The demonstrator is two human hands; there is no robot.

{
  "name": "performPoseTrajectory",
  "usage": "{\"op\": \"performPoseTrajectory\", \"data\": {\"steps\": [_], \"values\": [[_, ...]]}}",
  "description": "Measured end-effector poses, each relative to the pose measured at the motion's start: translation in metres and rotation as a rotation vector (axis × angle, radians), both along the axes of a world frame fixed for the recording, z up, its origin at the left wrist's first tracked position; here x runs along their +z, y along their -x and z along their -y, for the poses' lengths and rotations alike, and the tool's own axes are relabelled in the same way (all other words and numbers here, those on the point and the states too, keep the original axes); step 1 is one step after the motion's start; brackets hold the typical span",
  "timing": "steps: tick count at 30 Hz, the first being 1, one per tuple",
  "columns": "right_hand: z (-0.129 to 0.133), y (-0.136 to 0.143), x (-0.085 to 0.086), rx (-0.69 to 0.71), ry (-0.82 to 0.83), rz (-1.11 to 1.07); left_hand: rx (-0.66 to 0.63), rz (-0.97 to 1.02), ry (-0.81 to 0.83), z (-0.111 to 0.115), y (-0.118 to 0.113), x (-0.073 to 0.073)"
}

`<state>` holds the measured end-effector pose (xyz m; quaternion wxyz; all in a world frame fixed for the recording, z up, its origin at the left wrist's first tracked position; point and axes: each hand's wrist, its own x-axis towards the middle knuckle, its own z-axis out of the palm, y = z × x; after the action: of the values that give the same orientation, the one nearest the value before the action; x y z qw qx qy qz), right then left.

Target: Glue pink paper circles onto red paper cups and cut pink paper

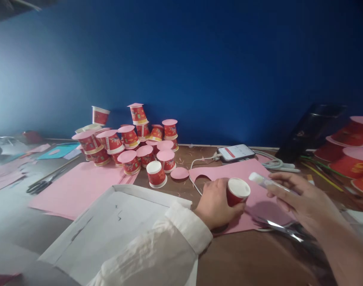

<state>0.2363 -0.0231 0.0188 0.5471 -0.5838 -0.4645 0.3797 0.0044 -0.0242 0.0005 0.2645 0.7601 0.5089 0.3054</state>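
Note:
My left hand (217, 202) is closed around a red paper cup (238, 191) that stands upside down, its white base facing up. Just right of it, my right hand (297, 194) grips a white glue stick (260, 180), its tip pointing toward the cup without touching it. Beneath both hands lies a pink paper sheet (259, 198) with a round cutout. Scissors (281, 229) rest on the sheet's near edge below my right hand. A pink paper disc (179, 173) lies left of the sheet, beside another upturned red cup (156, 174) with a bare base.
Stacked red cups topped with pink discs (129, 156) stand at back left. A white box lid (118, 222) lies near my left forearm by pink sheets (77, 182). Behind are a phone (236, 152) with a cable and a black bottle (306, 131); more cups (356, 161) stand right.

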Motion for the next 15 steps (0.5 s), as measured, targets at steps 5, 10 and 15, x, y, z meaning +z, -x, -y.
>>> {"op": "performPoseTrajectory", "data": {"steps": [5,10,15], "values": [[-0.005,-0.005,0.001,-0.004,-0.067,-0.239,-0.008,0.014,-0.010,0.000,0.000,-0.001],[-0.006,-0.003,0.006,0.013,-0.114,-0.327,-0.009,0.027,-0.002,-0.001,0.001,-0.001],[-0.007,0.007,0.005,-0.024,-0.095,-0.365,-0.015,0.021,-0.005,-0.001,0.001,-0.002]]}}
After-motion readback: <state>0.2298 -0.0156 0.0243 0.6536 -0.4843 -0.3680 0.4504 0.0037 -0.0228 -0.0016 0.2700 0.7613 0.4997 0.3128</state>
